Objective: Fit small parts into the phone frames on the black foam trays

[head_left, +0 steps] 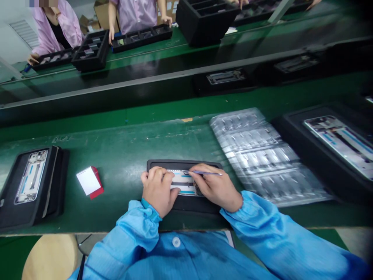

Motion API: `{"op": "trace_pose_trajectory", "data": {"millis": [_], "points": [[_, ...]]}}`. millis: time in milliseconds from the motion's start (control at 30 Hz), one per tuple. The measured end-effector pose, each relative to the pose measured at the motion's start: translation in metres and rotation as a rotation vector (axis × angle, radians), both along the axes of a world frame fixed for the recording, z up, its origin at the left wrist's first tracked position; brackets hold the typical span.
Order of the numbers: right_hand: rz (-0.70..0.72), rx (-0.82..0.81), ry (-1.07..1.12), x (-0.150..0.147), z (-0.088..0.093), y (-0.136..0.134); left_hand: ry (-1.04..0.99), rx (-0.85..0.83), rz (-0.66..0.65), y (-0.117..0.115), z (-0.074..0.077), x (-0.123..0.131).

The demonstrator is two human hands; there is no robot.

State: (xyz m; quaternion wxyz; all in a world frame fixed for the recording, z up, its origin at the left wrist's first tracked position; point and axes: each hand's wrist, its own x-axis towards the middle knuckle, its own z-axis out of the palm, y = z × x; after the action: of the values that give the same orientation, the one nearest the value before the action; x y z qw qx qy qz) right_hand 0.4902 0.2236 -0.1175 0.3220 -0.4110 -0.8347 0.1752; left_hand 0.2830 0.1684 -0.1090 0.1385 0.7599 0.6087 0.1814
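Head view: left hand [159,190] grips the phone frame's edge [175,182]; right hand [215,188] pinches a blue pick [206,172].

Phone housing [186,186] flat in my black tray [183,164], long side crosswise. White inner face, cyan strips, dark slot across middle. Left end covered by my left hand [159,190], fingers resting on it. Slim blue pick [206,173] pinched in my right hand [215,190], tip at housing's top edge; contact hidden.
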Motion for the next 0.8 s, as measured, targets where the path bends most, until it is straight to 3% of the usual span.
{"op": "trace_pose_trajectory", "data": {"millis": [133, 433, 800], "points": [[-0.013, 0.075, -0.029, -0.003, -0.002, -0.004, 0.0, 0.003, -0.004, 0.001, 0.0, 0.001], [-0.029, -0.076, 0.057, -0.004, 0.009, -0.001, 0.005, 0.003, 0.0, 0.001, -0.002, 0.001], [0.031, 0.042, -0.048, -0.007, -0.005, -0.004, 0.015, -0.002, 0.015, 0.001, -0.002, 0.001]]}}
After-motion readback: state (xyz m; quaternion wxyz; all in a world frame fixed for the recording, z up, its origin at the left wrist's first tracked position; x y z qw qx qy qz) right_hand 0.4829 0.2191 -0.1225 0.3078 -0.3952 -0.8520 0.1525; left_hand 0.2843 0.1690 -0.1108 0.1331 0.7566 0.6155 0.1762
